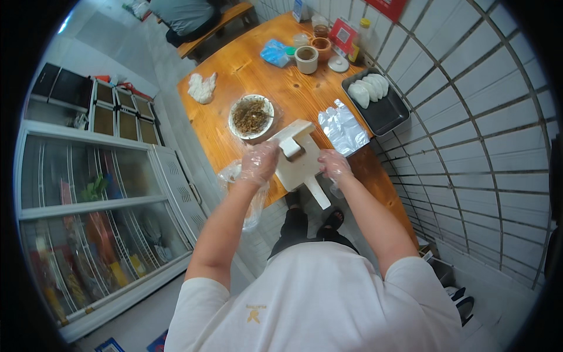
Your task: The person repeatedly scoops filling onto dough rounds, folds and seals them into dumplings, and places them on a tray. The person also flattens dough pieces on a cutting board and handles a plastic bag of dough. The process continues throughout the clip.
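Left hand (260, 163) clamped on the left side of one cream-coloured hinged press (302, 167); right hand (335, 166) at its right edge, fingertips meeting it, but whether they clamp I cannot tell. Both hands wear clear gloves. Press: two leaves, spread apart, one long tab pointing toward the wearer; located between the hands, at the near edge of the wooden table (214, 132).

Counts: one white bowl (271, 110) of brown filling (249, 114), just beyond the left hand; one black tray (390, 114) holding white dumplings (366, 91), about four, overlapping; one pile of clear plastic gloves (343, 126) between press and tray; one white lump (202, 88), material unclear, far left.

Surroundings: white pot (307, 60), loose lid (338, 64), blue packet (274, 53), all toward the far end. Obstruction: hands cover parts of the press's sides.
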`<act>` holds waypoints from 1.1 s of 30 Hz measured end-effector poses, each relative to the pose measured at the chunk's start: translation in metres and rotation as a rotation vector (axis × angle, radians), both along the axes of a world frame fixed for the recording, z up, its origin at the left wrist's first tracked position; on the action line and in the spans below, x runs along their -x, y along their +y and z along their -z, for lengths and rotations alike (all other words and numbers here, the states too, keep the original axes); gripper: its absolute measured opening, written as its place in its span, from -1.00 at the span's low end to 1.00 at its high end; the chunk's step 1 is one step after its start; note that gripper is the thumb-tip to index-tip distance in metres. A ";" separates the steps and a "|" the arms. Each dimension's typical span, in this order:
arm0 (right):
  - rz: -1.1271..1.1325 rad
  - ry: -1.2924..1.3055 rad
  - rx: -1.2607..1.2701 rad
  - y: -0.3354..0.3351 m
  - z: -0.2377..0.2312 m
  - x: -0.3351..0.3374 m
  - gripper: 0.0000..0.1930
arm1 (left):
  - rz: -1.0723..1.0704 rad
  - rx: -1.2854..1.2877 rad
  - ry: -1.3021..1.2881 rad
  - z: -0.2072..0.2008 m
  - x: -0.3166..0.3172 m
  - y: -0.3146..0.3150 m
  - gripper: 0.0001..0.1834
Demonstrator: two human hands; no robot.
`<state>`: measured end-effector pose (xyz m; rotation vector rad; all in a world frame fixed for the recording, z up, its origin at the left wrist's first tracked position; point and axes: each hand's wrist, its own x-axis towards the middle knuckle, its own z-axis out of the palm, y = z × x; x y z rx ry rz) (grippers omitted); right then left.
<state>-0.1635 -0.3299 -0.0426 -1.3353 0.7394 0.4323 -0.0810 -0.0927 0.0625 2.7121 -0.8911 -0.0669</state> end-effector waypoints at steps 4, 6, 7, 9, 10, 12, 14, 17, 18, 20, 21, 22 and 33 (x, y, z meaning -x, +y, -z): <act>-0.069 0.092 -0.143 0.038 0.022 -0.044 -0.27 | 0.002 -0.039 0.217 -0.020 -0.029 0.005 -0.81; 0.039 0.237 -0.400 0.059 0.025 -0.055 -0.24 | 0.040 -0.020 0.195 -0.023 -0.036 0.007 -0.79; 0.085 0.308 -0.478 0.067 0.024 -0.060 -0.22 | 0.064 -0.014 0.185 -0.024 -0.039 0.008 -0.79; 0.144 0.349 -0.588 0.080 0.019 -0.065 -0.22 | 0.086 -0.016 0.199 -0.026 -0.042 0.009 -0.80; 0.154 0.317 -0.617 0.086 0.016 -0.067 -0.23 | 0.083 -0.022 0.221 -0.027 -0.044 0.009 -0.80; 0.218 0.237 -0.610 0.097 0.011 -0.070 -0.30 | 0.094 -0.020 0.246 -0.030 -0.048 0.011 -0.81; 0.313 0.162 -0.550 0.104 0.007 -0.070 -0.40 | 0.120 -0.008 0.254 -0.032 -0.052 0.014 -0.81; 0.524 -0.007 -0.700 0.098 -0.002 -0.065 -0.59 | 0.183 0.017 0.434 -0.032 -0.059 0.022 -0.65; 0.423 -0.031 -0.587 0.091 -0.006 -0.061 -0.60 | 0.206 0.035 0.489 -0.030 -0.060 0.025 -0.60; 0.304 0.035 -0.314 0.061 -0.017 -0.048 -0.61 | 0.275 0.122 0.372 -0.022 -0.055 0.030 -0.51; 0.295 0.038 -0.211 0.046 -0.024 -0.039 -0.61 | 0.290 0.138 0.333 -0.016 -0.049 0.031 -0.46; 0.266 -0.057 -0.164 0.027 -0.031 -0.030 -0.60 | 0.275 0.149 0.297 -0.009 -0.040 0.031 -0.47; 0.000 -0.150 -0.156 -0.082 -0.147 0.012 -0.64 | -0.103 -0.011 0.381 0.040 0.087 -0.044 -0.34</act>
